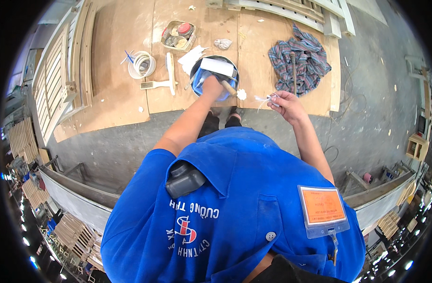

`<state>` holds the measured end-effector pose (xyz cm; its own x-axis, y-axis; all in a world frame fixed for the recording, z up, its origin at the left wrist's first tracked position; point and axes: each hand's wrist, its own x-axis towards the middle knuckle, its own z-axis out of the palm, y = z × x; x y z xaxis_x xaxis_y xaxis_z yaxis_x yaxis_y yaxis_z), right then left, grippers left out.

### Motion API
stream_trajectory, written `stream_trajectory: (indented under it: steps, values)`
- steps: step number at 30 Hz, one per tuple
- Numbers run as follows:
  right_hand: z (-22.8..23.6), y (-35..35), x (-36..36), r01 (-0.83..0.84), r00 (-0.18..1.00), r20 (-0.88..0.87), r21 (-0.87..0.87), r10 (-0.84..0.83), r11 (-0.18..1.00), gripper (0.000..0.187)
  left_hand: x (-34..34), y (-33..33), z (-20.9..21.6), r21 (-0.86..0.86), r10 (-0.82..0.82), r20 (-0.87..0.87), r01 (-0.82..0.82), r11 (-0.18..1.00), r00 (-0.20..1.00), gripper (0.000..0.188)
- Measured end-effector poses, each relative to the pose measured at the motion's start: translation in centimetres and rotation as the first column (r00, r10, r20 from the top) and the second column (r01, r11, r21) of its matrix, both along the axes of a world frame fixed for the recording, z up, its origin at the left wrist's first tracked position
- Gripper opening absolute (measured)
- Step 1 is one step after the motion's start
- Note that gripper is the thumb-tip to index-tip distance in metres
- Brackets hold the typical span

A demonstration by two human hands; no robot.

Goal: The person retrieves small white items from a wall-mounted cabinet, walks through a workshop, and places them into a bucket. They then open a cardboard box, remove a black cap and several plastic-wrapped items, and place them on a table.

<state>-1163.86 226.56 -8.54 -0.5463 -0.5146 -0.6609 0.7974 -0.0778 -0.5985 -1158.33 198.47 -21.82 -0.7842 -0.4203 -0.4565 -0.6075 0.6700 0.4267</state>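
My left hand (pixel 211 87) reaches down into a round dark bucket (pixel 193 74) with blue inside it. Its fingers are hidden among the contents, so what it touches does not show. Across the bucket's far side lies a white block (pixel 218 66), and a wooden handle (pixel 228 88) sticks out at the right. My right hand (pixel 289 106), raised beyond the cardboard's near edge, pinches a small bunch of thin whitish strips (pixel 263 99) between thumb and fingers. A white crumpled scrap (pixel 242 95) sits beside the bucket, and white paper (pixel 191 58) lies to its upper left.
Cardboard (pixel 121 101) covers the work surface. Left of the bucket are two brushes (pixel 170 70), a white tub (pixel 142 65) and a square container (pixel 178 35) of odds and ends. A plaid cloth (pixel 301 59) lies right. Slatted wooden frames (pixel 55 70) stand left and at the back.
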Motion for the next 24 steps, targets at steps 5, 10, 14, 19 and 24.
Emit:
stream_trajectory:
  steps: [5,10,14,19,24]
  values:
    - [0.0,0.0,-0.1,-0.001,1.0,0.001,0.017,0.0,1.0,0.021,-1.4,-2.3,-1.4,0.12,-0.025,0.15,0.007,0.993,0.988,0.023]
    - [0.1,0.1,0.0,0.002,1.0,0.008,0.003,-0.002,1.0,0.019,-2.7,-3.0,-1.1,0.602,0.237,0.468,-0.504,0.62,0.851,0.019]
    - [0.1,0.3,0.0,-0.015,1.0,-0.002,-0.018,0.015,1.0,0.017,-0.9,-2.3,-1.5,0.462,0.034,0.179,-0.115,0.88,0.983,0.016]
    - [0.1,0.6,0.1,0.002,1.0,0.004,-0.017,-0.002,1.0,0.015,0.3,-0.7,-2.1,-0.035,-0.08,-0.049,0.079,0.996,0.996,0.016]
    - [0.2,1.0,0.2,0.002,1.0,0.006,-0.022,-0.002,1.0,0.014,-0.4,-0.4,-2.6,-0.023,0.043,0.008,-0.043,0.999,0.999,0.017]
